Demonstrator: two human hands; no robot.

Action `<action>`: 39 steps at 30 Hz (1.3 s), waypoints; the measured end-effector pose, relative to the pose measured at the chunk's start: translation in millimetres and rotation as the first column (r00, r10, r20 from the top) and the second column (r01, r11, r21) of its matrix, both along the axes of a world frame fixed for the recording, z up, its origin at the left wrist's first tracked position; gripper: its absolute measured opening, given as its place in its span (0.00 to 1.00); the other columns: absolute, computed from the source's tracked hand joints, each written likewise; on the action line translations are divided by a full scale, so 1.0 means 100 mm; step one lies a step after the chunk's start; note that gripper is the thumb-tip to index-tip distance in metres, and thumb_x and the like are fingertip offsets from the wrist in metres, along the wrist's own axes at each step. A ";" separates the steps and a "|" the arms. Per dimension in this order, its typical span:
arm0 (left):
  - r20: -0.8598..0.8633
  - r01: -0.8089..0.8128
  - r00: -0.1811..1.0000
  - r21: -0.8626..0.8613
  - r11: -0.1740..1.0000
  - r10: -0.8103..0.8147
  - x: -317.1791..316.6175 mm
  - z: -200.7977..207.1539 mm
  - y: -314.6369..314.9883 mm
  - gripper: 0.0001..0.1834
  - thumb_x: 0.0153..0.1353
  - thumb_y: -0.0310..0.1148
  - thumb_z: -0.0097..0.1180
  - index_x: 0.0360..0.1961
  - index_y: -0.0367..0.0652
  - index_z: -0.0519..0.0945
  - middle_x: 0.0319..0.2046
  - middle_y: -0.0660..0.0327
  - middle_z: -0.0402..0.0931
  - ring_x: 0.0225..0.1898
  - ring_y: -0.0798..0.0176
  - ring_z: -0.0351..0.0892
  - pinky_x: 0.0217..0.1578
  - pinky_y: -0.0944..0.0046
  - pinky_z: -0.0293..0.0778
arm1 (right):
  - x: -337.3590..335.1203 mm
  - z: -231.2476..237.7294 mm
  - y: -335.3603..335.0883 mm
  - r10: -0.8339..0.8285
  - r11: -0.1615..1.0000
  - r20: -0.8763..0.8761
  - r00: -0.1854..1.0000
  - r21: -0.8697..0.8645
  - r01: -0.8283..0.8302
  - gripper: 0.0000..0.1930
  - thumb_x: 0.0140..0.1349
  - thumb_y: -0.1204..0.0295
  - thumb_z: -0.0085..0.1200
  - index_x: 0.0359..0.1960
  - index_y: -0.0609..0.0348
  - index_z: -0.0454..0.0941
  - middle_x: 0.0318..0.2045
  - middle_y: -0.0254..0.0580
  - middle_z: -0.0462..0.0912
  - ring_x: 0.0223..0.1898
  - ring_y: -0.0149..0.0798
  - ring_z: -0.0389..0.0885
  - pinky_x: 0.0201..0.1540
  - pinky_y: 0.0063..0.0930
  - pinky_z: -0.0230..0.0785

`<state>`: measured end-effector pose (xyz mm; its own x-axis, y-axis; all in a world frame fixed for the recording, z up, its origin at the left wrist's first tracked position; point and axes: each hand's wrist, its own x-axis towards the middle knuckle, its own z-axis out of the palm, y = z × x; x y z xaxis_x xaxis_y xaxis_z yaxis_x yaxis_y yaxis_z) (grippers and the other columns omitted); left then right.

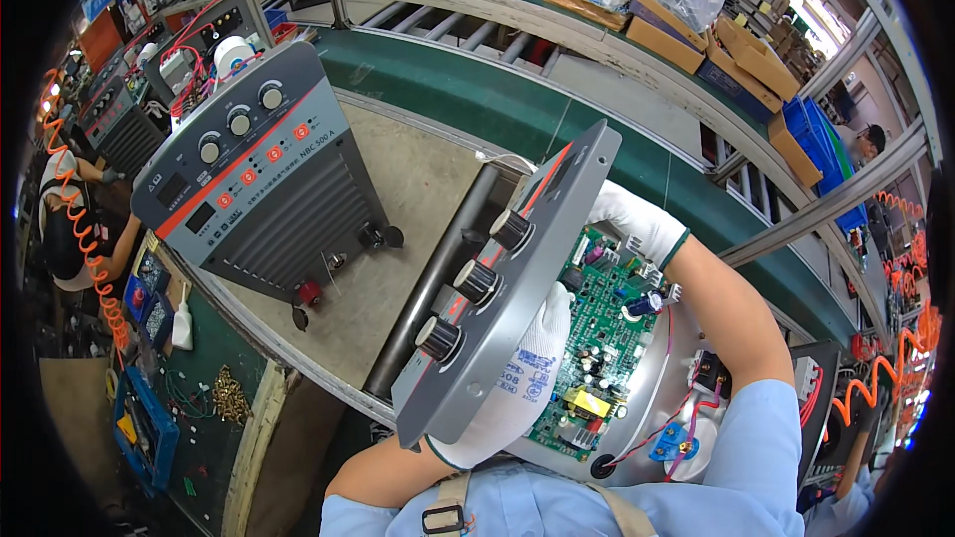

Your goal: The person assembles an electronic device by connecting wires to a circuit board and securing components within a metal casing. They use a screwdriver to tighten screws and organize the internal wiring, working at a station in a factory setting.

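Note:
A grey front panel (537,283) with three black knobs and a red stripe stands tilted before me, its face turned left. My left hand (527,368), in a white glove, reaches up behind it, beside a green circuit board (602,328). Its fingers are pressed together and their tips are hidden. My right hand (634,219), also gloved, is bent in behind the panel's far end, above the board's far edge. The panel covers its fingertips, so what either hand grips does not show. The board lies on a rounded metal casing (637,438) close to my body.
Another grey machine front (269,169) with silver knobs stands left. A dark roller (433,283) lies beside the panel. Brass fittings (231,393), a white bottle (182,323) and a blue tray (144,428) are lower left. Cartons (667,40) line the far shelf. Another person (75,229) works at left.

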<state>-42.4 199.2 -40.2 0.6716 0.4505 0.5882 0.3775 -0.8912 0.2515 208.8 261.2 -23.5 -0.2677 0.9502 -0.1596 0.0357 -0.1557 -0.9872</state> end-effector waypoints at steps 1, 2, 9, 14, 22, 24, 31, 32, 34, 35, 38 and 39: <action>-0.012 -0.008 1.000 -0.001 1.000 0.008 0.00 0.00 0.00 0.23 0.54 0.22 0.51 0.54 0.34 0.74 0.36 0.52 0.76 0.32 0.51 0.75 0.34 0.54 0.72 | 0.00 0.00 0.01 0.015 1.000 0.000 1.000 0.007 -0.015 0.20 0.56 0.78 0.56 0.52 0.66 0.77 0.39 0.32 0.79 0.39 0.24 0.71 0.50 0.21 0.64; -0.032 -0.014 0.999 -0.008 1.000 0.014 0.00 0.05 0.01 0.23 0.54 0.22 0.51 0.54 0.34 0.74 0.36 0.52 0.76 0.32 0.51 0.75 0.34 0.54 0.72 | 0.00 0.01 0.01 0.029 0.999 -0.001 1.000 0.014 -0.029 0.21 0.56 0.78 0.56 0.54 0.66 0.77 0.40 0.33 0.79 0.38 0.24 0.72 0.50 0.20 0.65; -0.035 -0.057 0.998 -0.013 0.998 0.057 0.03 0.12 -0.01 0.22 0.54 0.24 0.52 0.53 0.39 0.76 0.37 0.55 0.77 0.35 0.51 0.77 0.37 0.55 0.75 | 0.09 -0.09 0.04 0.040 0.999 0.057 0.998 -0.036 -0.038 0.17 0.59 0.77 0.58 0.50 0.67 0.77 0.39 0.31 0.82 0.39 0.23 0.76 0.48 0.19 0.68; -0.057 -0.100 0.994 -0.071 0.992 0.096 0.02 0.16 -0.03 0.23 0.52 0.23 0.53 0.53 0.41 0.77 0.38 0.56 0.77 0.36 0.52 0.78 0.37 0.55 0.76 | -0.04 0.03 0.04 0.013 1.000 0.116 0.993 -0.003 -0.013 0.12 0.57 0.77 0.59 0.43 0.66 0.81 0.35 0.29 0.81 0.36 0.21 0.74 0.44 0.19 0.67; 0.011 -0.103 0.995 -0.041 0.994 0.104 0.03 0.14 -0.04 0.24 0.52 0.24 0.54 0.53 0.43 0.77 0.37 0.57 0.76 0.37 0.51 0.78 0.38 0.53 0.76 | 0.11 -0.12 0.02 0.021 1.000 0.072 0.997 -0.007 -0.021 0.21 0.60 0.73 0.56 0.56 0.68 0.76 0.34 0.29 0.78 0.35 0.22 0.72 0.40 0.19 0.67; -0.002 -0.100 0.995 -0.027 0.995 0.100 0.02 0.12 -0.04 0.24 0.52 0.24 0.54 0.54 0.42 0.76 0.37 0.56 0.76 0.37 0.51 0.77 0.38 0.53 0.76 | 0.32 -0.18 0.04 0.118 0.985 -0.020 0.993 -0.125 -0.120 0.30 0.57 0.74 0.56 0.64 0.68 0.68 0.39 0.28 0.77 0.37 0.22 0.72 0.44 0.20 0.66; -0.060 -0.091 0.994 -0.076 0.993 0.087 0.02 0.12 -0.02 0.24 0.54 0.24 0.53 0.55 0.40 0.75 0.37 0.55 0.75 0.37 0.50 0.76 0.39 0.54 0.74 | 0.38 -0.28 0.09 0.153 0.988 0.097 0.984 -0.042 -0.149 0.28 0.48 0.82 0.51 0.57 0.65 0.76 0.40 0.29 0.77 0.39 0.26 0.70 0.47 0.27 0.66; -0.065 -0.091 0.994 -0.098 0.991 0.085 0.02 0.12 -0.03 0.24 0.54 0.24 0.52 0.55 0.40 0.75 0.37 0.54 0.75 0.37 0.51 0.76 0.39 0.54 0.74 | 0.31 -0.22 0.06 0.113 0.992 0.101 0.988 -0.061 -0.107 0.27 0.47 0.81 0.51 0.55 0.66 0.77 0.41 0.30 0.78 0.40 0.26 0.70 0.47 0.26 0.65; -0.065 -0.089 0.994 -0.076 0.993 0.084 0.02 0.15 -0.03 0.24 0.54 0.24 0.52 0.55 0.40 0.75 0.37 0.55 0.75 0.37 0.51 0.76 0.39 0.54 0.74 | 0.28 -0.19 0.03 0.058 0.995 0.117 0.991 -0.087 -0.048 0.23 0.47 0.81 0.51 0.50 0.66 0.79 0.41 0.31 0.79 0.40 0.26 0.71 0.46 0.23 0.65; -0.066 -0.084 0.995 -0.064 0.994 0.080 0.02 0.15 -0.04 0.24 0.54 0.24 0.52 0.55 0.40 0.75 0.36 0.55 0.75 0.36 0.51 0.76 0.39 0.54 0.74 | 0.31 -0.21 0.02 0.043 0.995 0.127 0.991 -0.093 -0.031 0.21 0.48 0.81 0.51 0.48 0.66 0.79 0.40 0.31 0.79 0.39 0.26 0.71 0.45 0.22 0.65; -0.051 -0.088 0.995 -0.035 0.996 0.086 0.02 0.13 -0.04 0.24 0.54 0.24 0.52 0.54 0.40 0.76 0.37 0.55 0.75 0.37 0.51 0.76 0.38 0.54 0.74 | 0.34 -0.30 0.01 -0.028 0.998 0.179 0.983 -0.045 0.037 0.16 0.48 0.81 0.51 0.42 0.67 0.79 0.36 0.29 0.77 0.37 0.25 0.70 0.42 0.21 0.65; -0.034 -0.087 0.996 -0.040 0.995 0.085 0.02 0.13 -0.05 0.24 0.53 0.24 0.52 0.54 0.41 0.76 0.37 0.55 0.76 0.37 0.51 0.76 0.38 0.54 0.75 | 0.36 -0.32 0.01 -0.020 1.000 0.208 0.978 -0.013 0.023 0.15 0.48 0.81 0.51 0.41 0.67 0.79 0.35 0.29 0.77 0.36 0.25 0.70 0.41 0.22 0.65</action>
<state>-40.2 193.9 -27.1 0.6473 0.5311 0.5468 0.4607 -0.8441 0.2744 244.3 262.2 -55.3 -0.2063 0.9524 -0.2242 0.2363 -0.1739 -0.9560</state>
